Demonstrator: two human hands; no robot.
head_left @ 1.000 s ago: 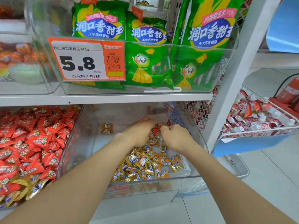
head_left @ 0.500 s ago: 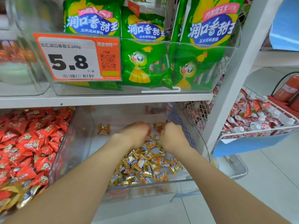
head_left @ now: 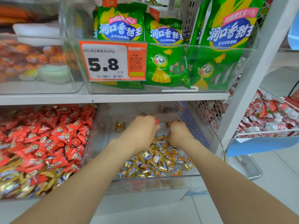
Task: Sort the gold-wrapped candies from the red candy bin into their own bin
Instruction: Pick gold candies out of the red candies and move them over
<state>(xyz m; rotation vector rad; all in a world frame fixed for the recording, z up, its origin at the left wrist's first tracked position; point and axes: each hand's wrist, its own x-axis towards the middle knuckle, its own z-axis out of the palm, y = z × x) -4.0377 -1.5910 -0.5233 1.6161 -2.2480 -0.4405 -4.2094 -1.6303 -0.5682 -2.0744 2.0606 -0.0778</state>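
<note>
Gold-wrapped candies [head_left: 155, 160] lie heaped in the clear middle bin [head_left: 152, 179]. A single gold candy [head_left: 119, 126] sits apart, farther back on the left. Both my hands reach deep into this bin. My left hand [head_left: 142, 130] has curled fingers, and a red candy [head_left: 156, 121] shows at its fingertips. Beside it, my right hand [head_left: 178, 135] is curled with a gold candy [head_left: 169, 123] poking out past its knuckles. The red candy bin [head_left: 90, 135] on the left is full of red candies [head_left: 48, 136], with more gold candies [head_left: 14, 185] mixed in at its front.
A shelf board [head_left: 113, 97] runs just above both bins, carrying green snack bags [head_left: 166, 65] and a 5.8 price tag [head_left: 113, 62]. A white upright post [head_left: 252, 75] stands to the right. Past it hangs a wire basket [head_left: 267, 133] of red-and-white packets.
Both hands have moved farther back into the middle bin. The red candy that lay between them now shows at my left fingertips.
</note>
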